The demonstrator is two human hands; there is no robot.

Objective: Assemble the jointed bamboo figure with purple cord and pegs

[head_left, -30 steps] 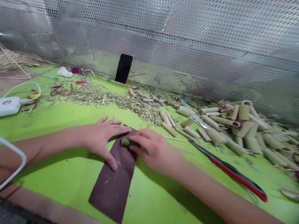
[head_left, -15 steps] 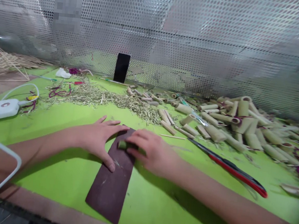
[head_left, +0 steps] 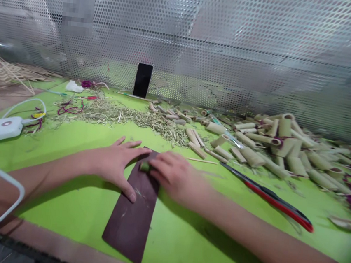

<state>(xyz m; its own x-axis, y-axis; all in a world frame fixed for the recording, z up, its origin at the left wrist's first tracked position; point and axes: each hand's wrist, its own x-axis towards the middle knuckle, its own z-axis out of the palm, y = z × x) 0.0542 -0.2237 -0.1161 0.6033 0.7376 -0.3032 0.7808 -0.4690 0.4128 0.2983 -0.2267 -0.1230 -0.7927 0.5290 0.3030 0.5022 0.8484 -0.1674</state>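
Note:
A dark brown sheet, which looks like sandpaper, lies on the green table. My left hand is spread with its thumb and forefinger on the sheet's left side and top edge, pressing on it. Over the sheet's upper part, my right hand is closed on a short green bamboo piece. One end of the piece sticks out to the left of the fingers; the rest is hidden, and the hand is slightly blurred.
Bamboo tubes are heaped at the right, behind a red-and-black cutter. Shavings lie beyond my hands. A phone leans against the mesh wall. A white power strip with cables sits at the left.
My right hand and the bamboo piece have shifted very slightly right over the sheet. The sheet's near end has moved a little to the right. My left hand has hardly moved.

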